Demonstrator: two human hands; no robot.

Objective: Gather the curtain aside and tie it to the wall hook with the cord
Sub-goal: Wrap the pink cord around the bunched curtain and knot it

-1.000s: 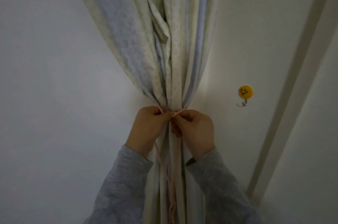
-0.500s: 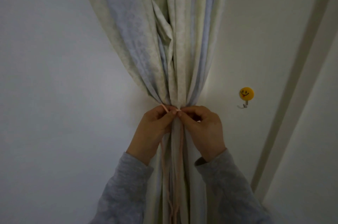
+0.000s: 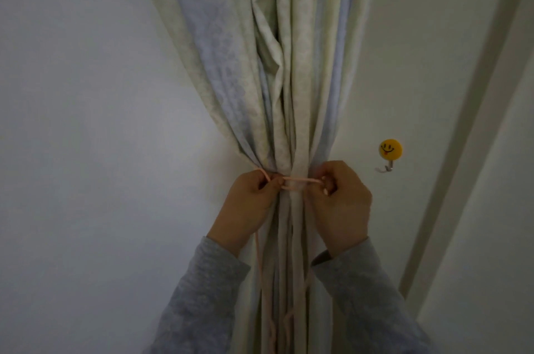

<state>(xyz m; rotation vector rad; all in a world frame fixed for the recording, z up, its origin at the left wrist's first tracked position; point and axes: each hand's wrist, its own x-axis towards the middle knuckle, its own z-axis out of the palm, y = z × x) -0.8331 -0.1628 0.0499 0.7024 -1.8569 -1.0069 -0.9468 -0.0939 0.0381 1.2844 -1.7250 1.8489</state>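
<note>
- Left hand [image 3: 252, 203] and right hand [image 3: 341, 203]: fingers pinch cord [image 3: 299, 180] around curtain [image 3: 289, 79].
- Risk: slack grip, so bundle spreads.
- Hook [image 3: 385, 169] unused; cord may fall short.

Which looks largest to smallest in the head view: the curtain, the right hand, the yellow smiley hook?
1. curtain, by far the largest.
2. right hand, though it is nearer the camera, which enlarges it.
3. yellow smiley hook, smallest.
</note>
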